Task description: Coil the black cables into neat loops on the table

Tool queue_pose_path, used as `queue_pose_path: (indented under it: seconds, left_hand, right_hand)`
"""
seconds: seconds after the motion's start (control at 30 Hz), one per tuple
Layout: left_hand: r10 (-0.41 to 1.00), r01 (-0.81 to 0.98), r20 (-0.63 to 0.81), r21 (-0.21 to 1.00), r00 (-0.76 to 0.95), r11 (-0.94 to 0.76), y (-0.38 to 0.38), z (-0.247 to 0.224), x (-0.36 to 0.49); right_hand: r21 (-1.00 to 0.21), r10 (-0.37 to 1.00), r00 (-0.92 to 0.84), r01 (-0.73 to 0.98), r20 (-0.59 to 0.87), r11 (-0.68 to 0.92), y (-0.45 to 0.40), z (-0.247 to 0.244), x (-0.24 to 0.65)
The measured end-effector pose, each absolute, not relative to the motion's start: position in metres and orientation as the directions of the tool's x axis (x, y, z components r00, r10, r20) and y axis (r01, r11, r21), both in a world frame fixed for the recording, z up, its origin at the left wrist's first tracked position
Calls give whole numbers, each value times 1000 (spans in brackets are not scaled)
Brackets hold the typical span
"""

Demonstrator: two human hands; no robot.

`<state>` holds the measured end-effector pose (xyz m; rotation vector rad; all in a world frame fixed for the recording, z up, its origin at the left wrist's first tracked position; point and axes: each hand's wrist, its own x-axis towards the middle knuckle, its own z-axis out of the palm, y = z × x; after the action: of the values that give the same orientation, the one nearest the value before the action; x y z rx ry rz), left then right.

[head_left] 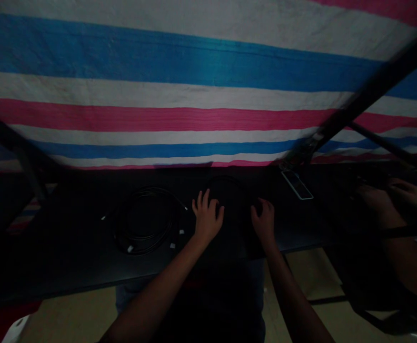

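Observation:
On the dark tabletop, my left hand has its fingers spread, with thumb and forefinger curved towards each other. My right hand is to its right, its fingers curled in; what lies in them is lost in the dark. A thin black cable arcs over the table just beyond and between both hands. Left of my left hand lies a coil of black cable, with pale metal-looking ends and small white tags around it.
A phone lies right of my right hand. Behind the table hangs a striped sheet, with dark slanted frame bars at the sides. At the far right, another person's hands are over the dark surface.

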<state>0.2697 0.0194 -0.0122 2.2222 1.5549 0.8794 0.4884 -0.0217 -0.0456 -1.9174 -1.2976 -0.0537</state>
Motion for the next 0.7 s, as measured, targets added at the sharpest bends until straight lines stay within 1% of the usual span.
queue_pose_path:
  seconds: [0.07, 0.1, 0.27, 0.43, 0.6, 0.7]
  left_hand:
    - [943, 759, 294, 574, 159, -307, 22, -15, 275]
    - [947, 758, 284, 581, 153, -297, 23, -17, 277]
    - [920, 673, 286, 629, 267, -390, 24, -26, 294]
    - [921, 613, 296, 687, 255, -391, 27, -28, 301]
    - [929, 626, 263, 687, 258, -369, 15, -23, 292]
    - [908, 593, 295, 689, 296, -417, -3, -8, 269]
  right_hand:
    - [-587, 771, 471, 794, 429, -157, -20, -47, 488]
    - [-586, 779, 465, 795, 421, -158, -19, -48, 488]
    - [-571, 818, 425, 807, 387, -149, -14, -50, 484]
    - [-572, 798, 455, 801, 395, -174, -13, -48, 485]
    - [-580, 787, 464, 797, 407, -170, -17, -48, 483]
    - [-601, 762, 475, 787, 441, -143, -20, -46, 484]
